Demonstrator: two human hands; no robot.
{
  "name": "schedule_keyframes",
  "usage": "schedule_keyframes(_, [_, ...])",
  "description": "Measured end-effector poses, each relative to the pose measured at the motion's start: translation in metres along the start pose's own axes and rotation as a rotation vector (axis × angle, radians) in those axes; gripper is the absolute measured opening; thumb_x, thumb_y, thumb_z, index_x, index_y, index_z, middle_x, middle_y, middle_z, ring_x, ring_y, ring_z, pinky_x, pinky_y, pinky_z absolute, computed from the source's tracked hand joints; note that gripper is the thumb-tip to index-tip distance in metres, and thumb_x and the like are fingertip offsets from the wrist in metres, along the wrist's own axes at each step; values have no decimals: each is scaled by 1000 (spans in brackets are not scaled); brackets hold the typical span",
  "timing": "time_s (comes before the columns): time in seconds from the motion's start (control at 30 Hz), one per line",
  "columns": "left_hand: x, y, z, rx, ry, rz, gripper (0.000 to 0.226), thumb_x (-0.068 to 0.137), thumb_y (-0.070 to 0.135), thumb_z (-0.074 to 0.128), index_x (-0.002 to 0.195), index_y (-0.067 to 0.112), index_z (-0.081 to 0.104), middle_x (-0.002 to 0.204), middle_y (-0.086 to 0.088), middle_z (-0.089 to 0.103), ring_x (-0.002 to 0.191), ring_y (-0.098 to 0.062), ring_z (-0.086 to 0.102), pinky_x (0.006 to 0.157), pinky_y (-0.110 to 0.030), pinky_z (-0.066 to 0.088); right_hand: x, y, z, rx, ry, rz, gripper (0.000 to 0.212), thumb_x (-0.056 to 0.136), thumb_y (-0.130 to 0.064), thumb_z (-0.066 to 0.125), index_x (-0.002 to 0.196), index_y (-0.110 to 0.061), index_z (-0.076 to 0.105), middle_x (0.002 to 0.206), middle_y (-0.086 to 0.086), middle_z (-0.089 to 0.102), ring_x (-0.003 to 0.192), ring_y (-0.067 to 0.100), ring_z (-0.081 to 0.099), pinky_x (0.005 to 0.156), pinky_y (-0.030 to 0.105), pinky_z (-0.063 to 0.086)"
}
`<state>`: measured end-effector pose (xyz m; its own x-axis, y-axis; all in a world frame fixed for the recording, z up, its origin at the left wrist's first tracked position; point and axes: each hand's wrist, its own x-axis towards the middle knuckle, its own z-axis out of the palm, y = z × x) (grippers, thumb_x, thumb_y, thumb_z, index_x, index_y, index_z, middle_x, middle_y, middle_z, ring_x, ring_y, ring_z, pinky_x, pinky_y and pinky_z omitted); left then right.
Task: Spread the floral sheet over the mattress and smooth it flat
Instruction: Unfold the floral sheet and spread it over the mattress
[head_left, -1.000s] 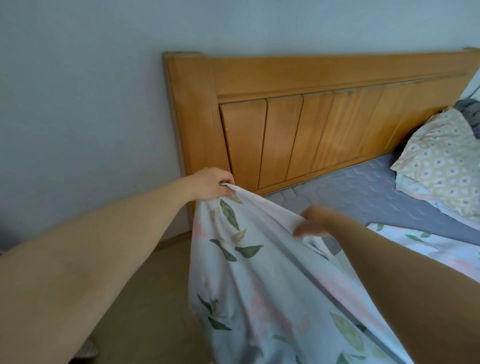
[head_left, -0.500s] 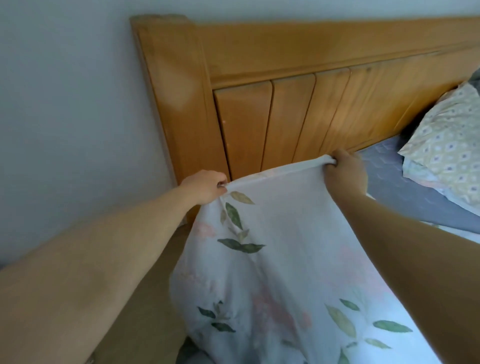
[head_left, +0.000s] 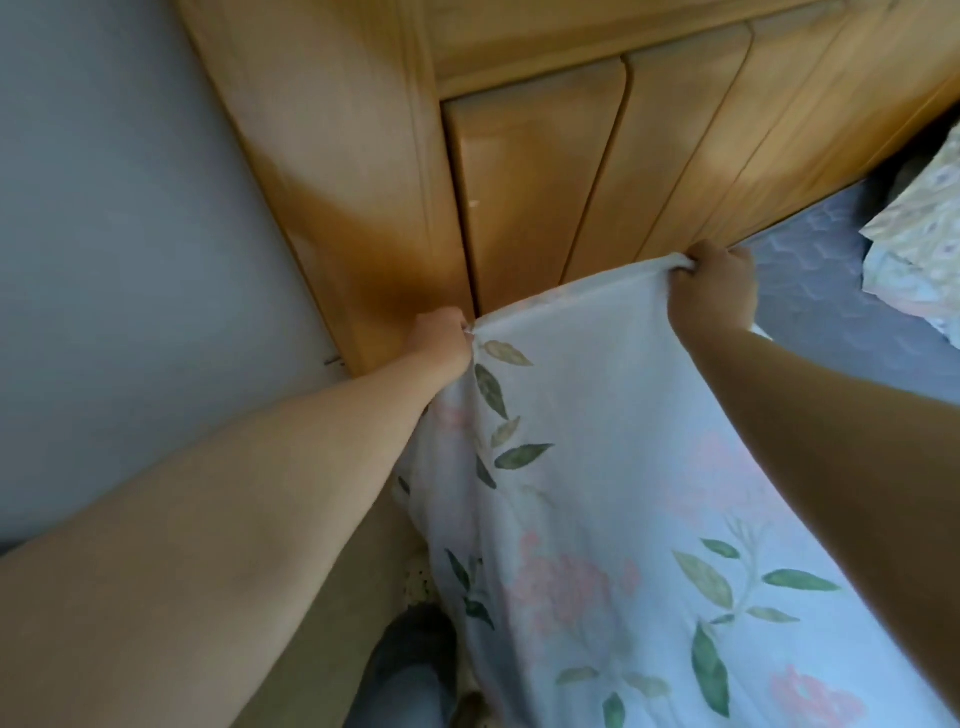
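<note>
Left hand (head_left: 440, 338) and right hand (head_left: 714, 283) both grip floral sheet (head_left: 597, 467) top edge at mattress (head_left: 810, 291) head corner, against headboard (head_left: 519, 156).

Both arms reach forward, left hand (head_left: 440, 340) and right hand (head_left: 714, 286) fisted.

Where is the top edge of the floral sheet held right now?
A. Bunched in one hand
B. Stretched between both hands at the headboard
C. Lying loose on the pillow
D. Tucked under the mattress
B: the left hand and right hand each grip the floral sheet, its edge taut against the wooden headboard.
</note>
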<state>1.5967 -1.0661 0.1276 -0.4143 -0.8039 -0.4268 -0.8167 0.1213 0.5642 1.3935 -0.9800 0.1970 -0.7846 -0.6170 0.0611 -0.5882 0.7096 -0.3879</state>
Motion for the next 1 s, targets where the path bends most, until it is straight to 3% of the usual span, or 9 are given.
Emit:
schedule_keyframes(0.17, [7,-20,7,128,-223,-125,22,96,7,42,112,2,57,82,-7,54,84,-25,63,70,-34,56,8,10,29,-98,-215,-25,27,89,-8,41,102,2,63,119,25,56,101,39,57,72,29,36])
schedule_keyframes(0.3, [1,-38,-6,-34,-357,-184,7,98,12,46,98,9,51,83,-7,56,68,-16,63,60,-28,54,6,10,49,-139,-342,-20,30,92,-13,43,112,-3,64,124,22,56,110,39,55,88,37,46])
schedule_keyframes(0.4, [0,-47,-8,-175,-331,-173,4,96,14,51,93,12,52,85,-5,59,80,-17,65,77,-34,57,8,10,56,-141,-367,-4,31,93,-13,43,113,-4,64,126,22,56,110,38,56,91,37,46])
schedule_keyframes(0.53, [5,-43,6,-207,-259,-142,7,94,16,54,87,15,53,87,-4,62,91,-21,65,86,-37,57,12,17,55,-124,-362,19,33,92,-11,41,113,-3,64,125,22,56,109,39,56,92,36,45])
schedule_keyframes(0.7, [9,-30,30,-169,-262,-141,5,93,18,55,92,14,52,97,-9,60,99,-27,63,87,-40,54,17,33,49,-123,-329,12,28,90,-8,42,105,0,65,116,25,59,107,40,56,86,36,45])
schedule_keyframes(1.0, [23,-22,63,-49,-190,-145,9,95,23,50,96,14,49,94,-5,54,87,-22,51,72,-31,41,11,62,51,-91,-372,59,29,90,-10,44,113,-1,61,120,22,58,112,38,54,78,32,40])
